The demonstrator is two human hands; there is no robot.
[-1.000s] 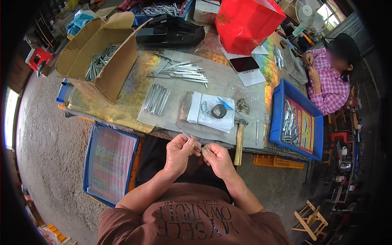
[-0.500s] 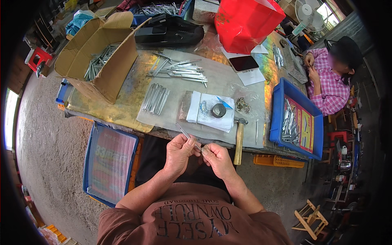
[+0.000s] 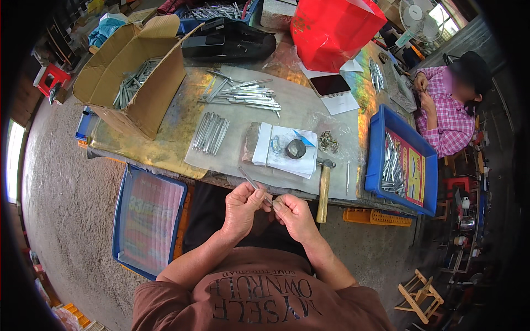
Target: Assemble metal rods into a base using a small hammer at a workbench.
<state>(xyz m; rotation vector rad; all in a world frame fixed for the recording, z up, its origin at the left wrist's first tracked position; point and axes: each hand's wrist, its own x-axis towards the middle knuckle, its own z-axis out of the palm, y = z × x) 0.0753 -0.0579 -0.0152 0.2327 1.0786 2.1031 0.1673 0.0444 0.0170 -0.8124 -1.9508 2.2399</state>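
Just off the table's near edge, my left hand (image 3: 242, 205) is closed around a slim silvery metal rod (image 3: 249, 177), which slants up and left. My right hand (image 3: 293, 214) pinches at the rod's lower end; whatever lies between its fingertips is too small and covered to make out. Beyond my hands, a paper-covered block (image 3: 279, 160) bears a small round dark container (image 3: 296, 148). To its right are small brass-coloured pieces (image 3: 329, 142) on clear plastic, a wooden-handled hammer (image 3: 323, 194) and a single rod (image 3: 348, 177). Left of the block lies a neat row of rods (image 3: 211, 134).
A looser rod pile (image 3: 245, 96) lies farther back. Rods also fill a cardboard box (image 3: 163, 99) and a blue tray (image 3: 374, 149). A red bag (image 3: 331, 33) and phone (image 3: 330, 85) are behind. Another person (image 3: 450, 110) sits right. A blue crate (image 3: 117, 220) stands low left.
My hands stay almost in the same place, with the rod shifting only very slightly. The person on the right has moved their hands and head a little.
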